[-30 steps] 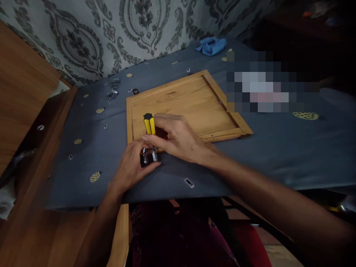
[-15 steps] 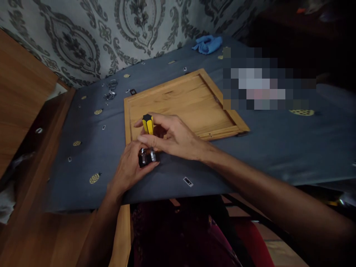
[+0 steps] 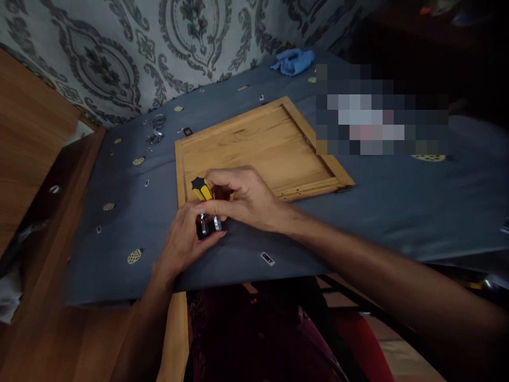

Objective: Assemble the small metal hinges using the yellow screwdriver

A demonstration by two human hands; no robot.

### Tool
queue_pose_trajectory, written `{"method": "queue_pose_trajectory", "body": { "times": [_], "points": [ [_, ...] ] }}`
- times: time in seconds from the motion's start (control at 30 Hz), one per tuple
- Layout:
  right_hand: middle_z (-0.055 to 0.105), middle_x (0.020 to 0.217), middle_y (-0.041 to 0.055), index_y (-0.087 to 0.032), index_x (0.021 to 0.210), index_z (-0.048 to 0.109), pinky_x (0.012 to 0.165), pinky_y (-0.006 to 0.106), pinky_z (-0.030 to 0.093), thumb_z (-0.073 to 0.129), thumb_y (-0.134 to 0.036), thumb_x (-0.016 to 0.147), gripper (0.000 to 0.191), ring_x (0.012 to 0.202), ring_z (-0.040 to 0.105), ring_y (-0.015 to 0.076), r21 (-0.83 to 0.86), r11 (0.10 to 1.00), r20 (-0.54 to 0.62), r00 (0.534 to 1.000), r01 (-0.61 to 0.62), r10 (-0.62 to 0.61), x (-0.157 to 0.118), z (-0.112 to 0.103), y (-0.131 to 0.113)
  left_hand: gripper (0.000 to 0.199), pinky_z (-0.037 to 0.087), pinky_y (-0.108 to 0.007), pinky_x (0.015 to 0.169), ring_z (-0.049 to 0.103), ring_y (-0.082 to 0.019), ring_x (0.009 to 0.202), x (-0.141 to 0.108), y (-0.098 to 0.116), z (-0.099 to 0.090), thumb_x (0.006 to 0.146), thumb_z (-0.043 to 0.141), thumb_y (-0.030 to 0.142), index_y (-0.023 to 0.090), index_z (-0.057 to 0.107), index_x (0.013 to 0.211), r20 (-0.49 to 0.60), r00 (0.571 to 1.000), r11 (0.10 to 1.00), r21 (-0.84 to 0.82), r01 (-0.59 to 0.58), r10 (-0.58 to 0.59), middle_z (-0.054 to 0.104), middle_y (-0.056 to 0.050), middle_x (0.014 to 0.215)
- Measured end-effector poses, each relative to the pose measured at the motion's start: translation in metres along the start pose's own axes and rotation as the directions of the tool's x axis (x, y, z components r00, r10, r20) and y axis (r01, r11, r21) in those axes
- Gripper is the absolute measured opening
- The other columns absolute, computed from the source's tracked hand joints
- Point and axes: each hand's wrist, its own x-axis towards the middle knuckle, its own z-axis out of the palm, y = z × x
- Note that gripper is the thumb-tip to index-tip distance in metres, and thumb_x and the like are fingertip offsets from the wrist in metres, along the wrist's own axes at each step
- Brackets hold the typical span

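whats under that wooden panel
Blue-grey patterned cloth shows around the wooden panel, which lies on it. Whatever is directly beneath the panel is covered, so it cannot be seen.

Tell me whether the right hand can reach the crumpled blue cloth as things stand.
Probably not: the right hand holds a yellow-black tool handle, and the cloth lies beyond the framed wooden panel.

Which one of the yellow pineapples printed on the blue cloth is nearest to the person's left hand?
The pineapple left of the left hand, close to the front edge of the cloth; the other pineapples in view lie farther back.
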Motion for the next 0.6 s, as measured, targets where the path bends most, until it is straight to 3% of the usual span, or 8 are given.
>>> {"method": "queue_pose_trajectory", "body": {
  "times": [0.13, 0.4, 0.5, 0.6],
  "points": [
    [0.039, 0.061, -0.0080, -0.019, 0.066, 0.042, 0.053, 0.021, 0.028, 0.072, -0.048, 0.090, 0.048, 0.058, 0.037, 0.0061, -0.028, 0.999, -0.057, 0.998, 0.038, -0.040, 0.0010, 0.0022, 0.0036, 0.042, 0.060, -0.048, 0.091, 0.069, -0.029, 0.108, -0.0005, -0.0006, 0.0001, 0.092, 0.071, 0.045, 0.021, 0.052, 0.121, -0.011, 1.000, 1.000, -0.012, -0.023, 0.023, 0.067, -0.010, 0.115],
    [0.047, 0.067, -0.0065, -0.017, 0.076, 0.054, 0.054, 0.019, 0.036, 0.064, -0.030, 0.096, 0.027, 0.061, 0.048, 0.0059, 0.016, 1.000, 0.067, 0.998, -0.015, 0.014, -0.0005, -0.0040, -0.0041, 0.042, 0.060, -0.043, 0.082, 0.069, -0.026, 0.094, 0.0024, 0.0031, -0.0018, 0.091, 0.071, 0.048, 0.021, 0.053, 0.118, -0.009, 1.000, 1.000, -0.013, 0.027, -0.027, 0.066, -0.006, 0.103],
    [0.048, 0.067, -0.0064, -0.017, 0.075, 0.053, 0.054, 0.019, 0.037, 0.064, -0.029, 0.096, 0.027, 0.060, 0.049, 0.0058, 0.022, 1.000, -0.023, 1.000, 0.012, -0.011, -0.0002, -0.0029, -0.0039, 0.039, 0.059, -0.043, 0.082, 0.069, -0.025, 0.093, 0.0030, 0.0034, -0.0027, 0.089, 0.073, 0.045, 0.022, 0.054, 0.113, 0.024, 0.998, 0.998, -0.036, 0.058, -0.057, 0.067, -0.005, 0.102],
    [0.045, 0.067, -0.0067, -0.019, 0.074, 0.049, 0.051, 0.020, 0.036, 0.065, -0.033, 0.096, 0.031, 0.056, 0.045, 0.0058, 0.023, 0.999, -0.112, 0.993, 0.028, -0.026, 0.0011, -0.0019, -0.0018, 0.048, 0.057, -0.049, 0.090, 0.069, -0.028, 0.100, 0.0028, 0.0029, -0.0023, 0.087, 0.075, 0.043, 0.022, 0.052, 0.123, 0.049, 0.994, 0.992, -0.076, 0.100, -0.096, 0.069, -0.007, 0.107]
  ]
}}
